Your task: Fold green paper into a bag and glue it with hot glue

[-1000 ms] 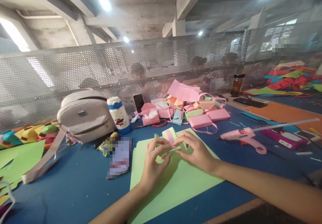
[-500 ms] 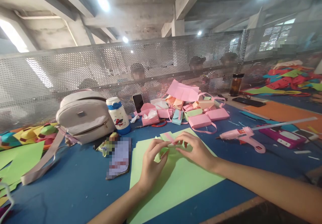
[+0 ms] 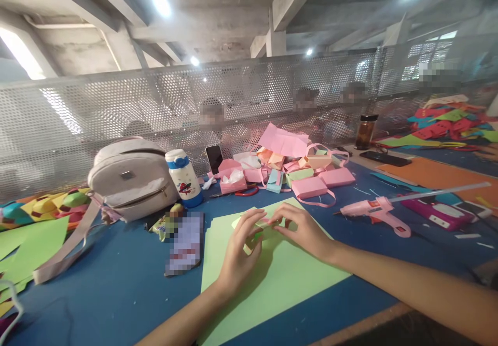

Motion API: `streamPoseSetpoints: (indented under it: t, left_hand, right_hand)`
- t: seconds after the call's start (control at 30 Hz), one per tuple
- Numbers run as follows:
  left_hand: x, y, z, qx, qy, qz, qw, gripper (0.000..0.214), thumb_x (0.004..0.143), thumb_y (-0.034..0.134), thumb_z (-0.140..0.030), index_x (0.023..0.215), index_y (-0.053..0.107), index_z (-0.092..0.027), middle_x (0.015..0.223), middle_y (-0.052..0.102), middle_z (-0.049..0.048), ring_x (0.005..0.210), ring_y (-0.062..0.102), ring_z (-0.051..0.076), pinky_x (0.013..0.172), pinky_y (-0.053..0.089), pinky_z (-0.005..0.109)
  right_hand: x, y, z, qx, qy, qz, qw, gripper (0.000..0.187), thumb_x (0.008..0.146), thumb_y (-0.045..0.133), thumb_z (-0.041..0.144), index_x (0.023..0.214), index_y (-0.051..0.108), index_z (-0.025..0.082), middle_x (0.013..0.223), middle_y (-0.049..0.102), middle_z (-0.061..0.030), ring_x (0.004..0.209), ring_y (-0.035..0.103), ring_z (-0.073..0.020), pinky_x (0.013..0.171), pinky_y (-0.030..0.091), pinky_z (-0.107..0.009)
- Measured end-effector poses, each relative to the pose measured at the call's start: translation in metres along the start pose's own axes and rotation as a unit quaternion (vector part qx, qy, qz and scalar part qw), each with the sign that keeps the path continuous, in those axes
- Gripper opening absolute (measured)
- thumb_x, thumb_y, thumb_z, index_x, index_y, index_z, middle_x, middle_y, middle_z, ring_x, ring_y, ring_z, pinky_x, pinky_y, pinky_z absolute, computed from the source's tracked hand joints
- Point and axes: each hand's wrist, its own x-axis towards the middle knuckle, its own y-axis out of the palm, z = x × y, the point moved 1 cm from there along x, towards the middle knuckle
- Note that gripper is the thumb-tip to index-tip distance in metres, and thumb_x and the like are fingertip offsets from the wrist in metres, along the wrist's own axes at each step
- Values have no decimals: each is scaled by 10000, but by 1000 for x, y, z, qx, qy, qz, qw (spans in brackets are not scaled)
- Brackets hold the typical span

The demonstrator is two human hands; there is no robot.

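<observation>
My left hand [image 3: 238, 255] is curled round a small folded green paper piece [image 3: 256, 236], its fingers largely covering it. From the other side my right hand [image 3: 305, 232] pinches the same piece with thumb and fingertips, where a bit of pink shows. The exact shape of the piece is hidden by the fingers. Under both hands lies a stack of light green paper sheets [image 3: 280, 289] on the blue table [image 3: 128, 284].
A pink glue gun [image 3: 373, 208] lies to the right, beside a purple device [image 3: 436, 211]. Pink paper boxes [image 3: 309, 186] and red-handled scissors [image 3: 247, 191] are behind the sheets. A phone [image 3: 184, 245], a bottle [image 3: 184, 180] and a white backpack [image 3: 132, 180] stand or lie left.
My left fingers have shifted up and over the green piece, covering more of it and its pink strip. My right hand has stayed nearly in place.
</observation>
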Motion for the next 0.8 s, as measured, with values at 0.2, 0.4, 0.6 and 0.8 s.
streamPoseSetpoints:
  t: [0.2, 0.4, 0.6, 0.8]
  left_hand:
    - [1, 0, -4, 13, -17, 14, 1000, 570, 835, 403, 14, 1282, 546, -309, 1393, 474, 94, 1118, 638, 196, 722, 578, 232]
    - [1, 0, -5, 43, 6, 19, 999, 578, 827, 391, 24, 1276, 555, -301, 1366, 499, 103, 1020, 653, 180, 604, 521, 199]
    - [2, 1, -5, 50, 4, 23, 998, 576, 828, 395, 32, 1271, 556, -299, 1372, 498, 98, 1002, 654, 170, 632, 517, 212]
    - [2, 1, -5, 49, 11, 33, 998, 583, 824, 378, 42, 1272, 556, -287, 1375, 500, 104, 1024, 649, 173, 621, 506, 208]
  right_hand:
    - [-2, 0, -2, -49, -21, -15, 998, 73, 950, 604, 246, 935, 674, 233, 910, 621, -37, 853, 601, -181, 693, 482, -274]
    - [0, -1, 0, -61, -38, -28, 997, 122, 965, 586, 305, 916, 675, 238, 884, 643, -37, 861, 595, -193, 684, 475, -290]
    - [1, -2, -2, -89, -49, -45, 994, 155, 955, 598, 353, 885, 673, 237, 856, 654, -34, 855, 591, -202, 717, 476, -315]
    - [3, -4, -2, -111, -67, -51, 990, 215, 952, 589, 392, 839, 673, 229, 813, 662, -32, 823, 583, -206, 710, 458, -325]
